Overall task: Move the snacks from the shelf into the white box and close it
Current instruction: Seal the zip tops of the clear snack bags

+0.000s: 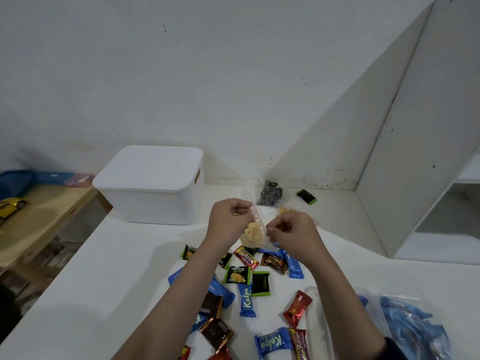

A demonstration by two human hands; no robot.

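While the white box (153, 185) sits lidded at the far-left corner of the desk (109, 276), hard against the wall, nothing can go in yet. Both hands raised above the middle of the desk: left hand (230, 219) and right hand (291, 232), fingers of each curled and pinching the top of a clear plastic bag (255, 229) holding pale yellowish snacks, probably crackers, though too blurred to say for certain. Spread on the desk beneath and nearer the front edge: loose wrapped snacks, among them a blue Kalpa bar (246, 300), a green-edged Nextar packet (237, 274) and a red wrapper (296, 309). Toward the far edge, a dark patterned pouch (270, 193) and a small black-and-green packet (306, 196). At the front-right corner, a clear bag of blue wrappers (413, 326). White shelf unit (428, 141) standing at the right edge.

Risks from here, as a judgement only: thin film pinched by two small grips could slip or tear, spilling the contents over the scatter below; both hands occupied, so lifting the lid means setting the bag down first; reaching toward the far-left corner with the forearms over the wrappers could sweep some off the front edge; overfilling could keep the lid from seating flat at closing.
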